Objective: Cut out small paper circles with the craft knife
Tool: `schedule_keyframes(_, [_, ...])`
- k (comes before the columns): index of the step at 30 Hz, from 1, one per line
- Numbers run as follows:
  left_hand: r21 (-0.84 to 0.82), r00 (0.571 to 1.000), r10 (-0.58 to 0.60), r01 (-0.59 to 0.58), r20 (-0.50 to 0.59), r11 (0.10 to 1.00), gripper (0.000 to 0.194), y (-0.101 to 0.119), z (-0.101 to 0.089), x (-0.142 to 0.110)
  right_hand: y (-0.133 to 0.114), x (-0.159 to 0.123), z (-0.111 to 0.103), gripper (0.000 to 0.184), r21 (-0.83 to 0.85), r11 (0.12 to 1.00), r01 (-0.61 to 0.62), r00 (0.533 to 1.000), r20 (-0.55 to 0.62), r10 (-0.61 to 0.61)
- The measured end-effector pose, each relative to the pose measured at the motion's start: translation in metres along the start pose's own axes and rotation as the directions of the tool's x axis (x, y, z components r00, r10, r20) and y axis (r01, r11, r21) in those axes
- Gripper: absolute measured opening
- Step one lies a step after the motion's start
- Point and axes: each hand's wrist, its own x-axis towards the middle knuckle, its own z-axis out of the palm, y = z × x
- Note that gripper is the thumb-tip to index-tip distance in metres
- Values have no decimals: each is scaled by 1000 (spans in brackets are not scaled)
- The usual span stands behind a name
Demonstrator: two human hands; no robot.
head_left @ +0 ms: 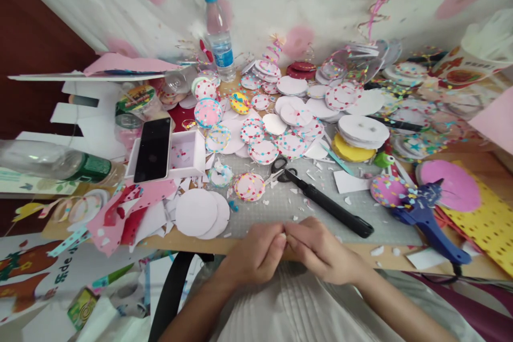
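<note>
My left hand (256, 254) and my right hand (323, 251) meet at the front edge of the table, thumbs and forefingers pinched together. A tiny whitish bit shows between the fingertips; it is too small to name. Beyond them lies a grey cutting mat (248, 222) strewn with paper scraps. Black-handled scissors (285, 173) rest there, beside a long black tool (336, 208). Plain white paper discs (196, 212) are left of my hands. A round disc with a dotted confetti rim (249, 187) sits just ahead of them.
Many decorated discs (262, 150) crowd the table's back half. A blue glue gun (435, 224) lies right, near a pink disc (451, 184). A phone (153, 149) leans on a white box (188, 152). A water bottle (221, 45) stands behind; another bottle (80, 163) lies left.
</note>
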Motion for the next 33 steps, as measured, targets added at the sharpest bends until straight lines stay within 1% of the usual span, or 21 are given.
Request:
schedule_keyframes(4, [88,999,-11,9,31,996,24,3,2,1,-3,3,-1,35,98,988,-123,989,-63,130])
schedule_keyframes(6, [64,998,-23,19,51,998,21,5,2,4,-5,3,-5,37,120,979,-166,980,-87,177])
schedule_keyframes(8, [56,999,-9,7,45,998,18,4,0,7,-5,0,-12,37,125,973,-192,974,-97,204])
schedule_keyframes(9, [74,1000,7,-10,31,997,17,4,-1,9,-4,-2,-17,36,95,971,-218,969,-98,228])
schedule_keyframes(10, [104,999,28,-30,15,994,15,3,-3,11,-2,-6,-21,33,27,966,-257,960,-107,259])
schedule_keyframes(11, [142,999,46,-46,2,989,14,1,-5,12,0,-10,-26,27,-79,949,-305,947,-132,294])
schedule_keyframes(12, [184,998,64,-60,-12,981,14,-1,-7,14,2,-15,-30,21,-204,911,-358,929,-173,326])
schedule_keyframes(13, [230,996,82,-74,-26,970,14,-2,-10,15,4,-19,-32,16,-321,854,-409,909,-221,353])
schedule_keyframes(14, [280,994,101,-86,-41,956,14,-4,-12,16,5,-22,-34,16,-400,799,-450,891,-263,370])
schedule_keyframes(15, [334,992,119,-96,-50,938,15,-5,-14,17,6,-24,-34,17,-427,769,-475,878,-288,383])
schedule_keyframes(16, [390,989,137,-106,-53,915,15,-6,-16,18,5,-24,-32,18,-412,771,-485,872,-293,392])
schedule_keyframes(18, [487,983,178,-137,-40,863,16,-8,-20,20,1,-20,-26,25,-318,825,-467,881,-252,401])
schedule_keyframes(21, [565,978,209,-172,1,807,19,-8,-22,22,-5,-7,-12,29,-205,900,-383,920,-169,353])
schedule_keyframes(23, [573,980,198,-163,2,803,21,-8,-23,21,-5,-1,-5,29,-189,924,-333,940,-138,311])
schedule_keyframes(25, [536,987,160,-115,-36,836,20,-8,-22,19,-3,3,-1,28,-219,934,-282,956,-147,254])
schedule_keyframes(26, [488,990,125,-78,-64,869,18,-8,-22,17,-1,3,0,28,-243,934,-261,960,-162,227])
schedule_keyframes(28, [324,995,17,14,-94,946,16,-7,-19,14,2,3,0,27,-290,929,-230,965,-190,180])
schedule_keyframes(30, [99,991,-117,124,-71,987,21,-3,-14,12,3,2,2,27,-328,920,-213,966,-212,149])
schedule_keyframes(31, [-22,982,-182,181,-51,983,26,-1,-11,12,4,3,3,27,-348,915,-204,966,-221,131])
schedule_keyframes(33, [-260,954,-300,283,-27,923,37,4,-3,14,4,4,6,28,-383,904,-190,967,-231,105])
